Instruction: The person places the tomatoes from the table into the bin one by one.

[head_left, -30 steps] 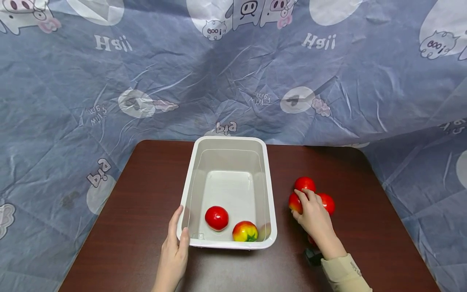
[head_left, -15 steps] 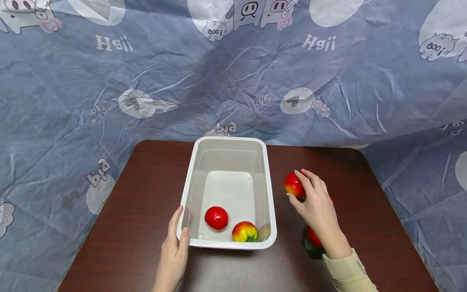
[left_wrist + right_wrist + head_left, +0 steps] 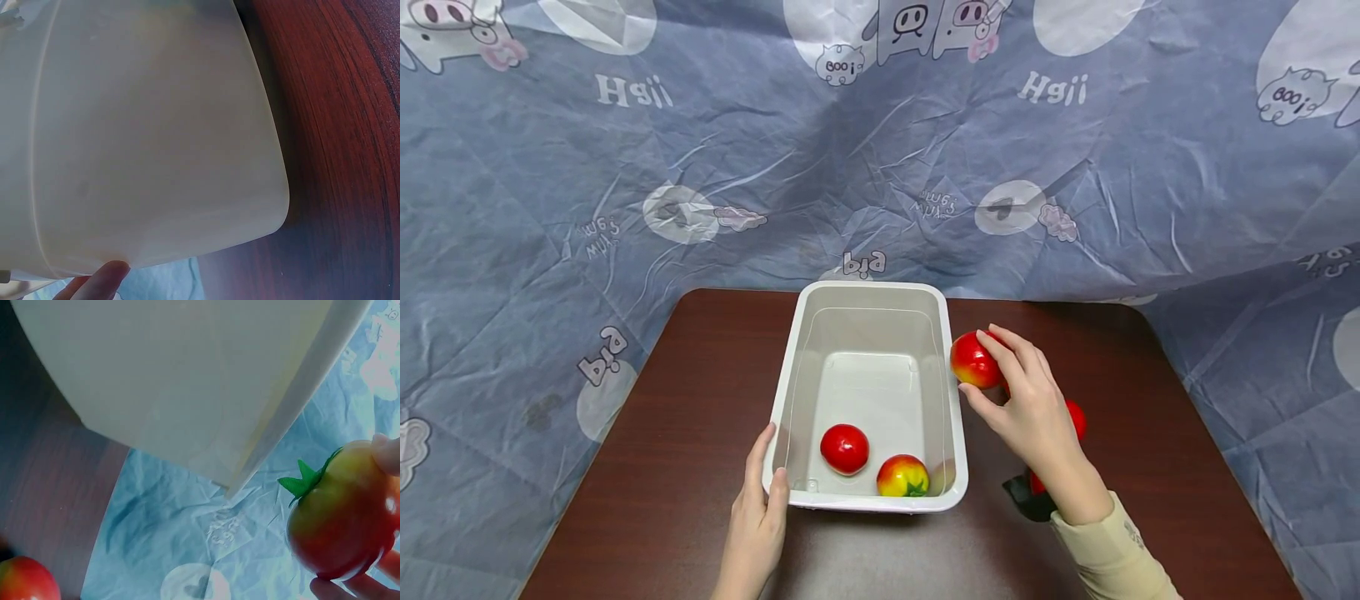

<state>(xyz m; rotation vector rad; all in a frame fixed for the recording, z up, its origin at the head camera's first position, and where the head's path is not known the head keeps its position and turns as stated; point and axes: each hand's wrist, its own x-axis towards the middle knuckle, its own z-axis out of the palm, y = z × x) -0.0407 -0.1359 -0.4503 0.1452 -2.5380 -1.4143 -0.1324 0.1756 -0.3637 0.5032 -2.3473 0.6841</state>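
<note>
My right hand [image 3: 1026, 400] holds an artificial tomato [image 3: 974, 361], red shading to yellow, beside the right rim of a pale plastic bin [image 3: 956, 400]. The right wrist view shows its green fabric calyx [image 3: 301, 481], with thumb and fingers around the fruit. At the bin's near left corner, my left hand [image 3: 758, 521] grips the rim and wall; one fingertip [image 3: 111, 278] shows against the wall in the left wrist view. Inside the bin lie a red tomato [image 3: 845, 449] and a red-yellow tomato [image 3: 903, 477] with a green calyx.
More tomatoes lie right of the bin, partly hidden by my right hand and arm, among them a red one [image 3: 1077, 418]. A black wrist device [image 3: 1028, 500] hangs under the right wrist. Behind the brown table [image 3: 722, 367] hangs a blue printed cloth [image 3: 850, 167].
My right hand has lifted the artificial tomato from the group on the right and carried it left and away from me, up to the bin's right rim. My left hand stays in place.
</note>
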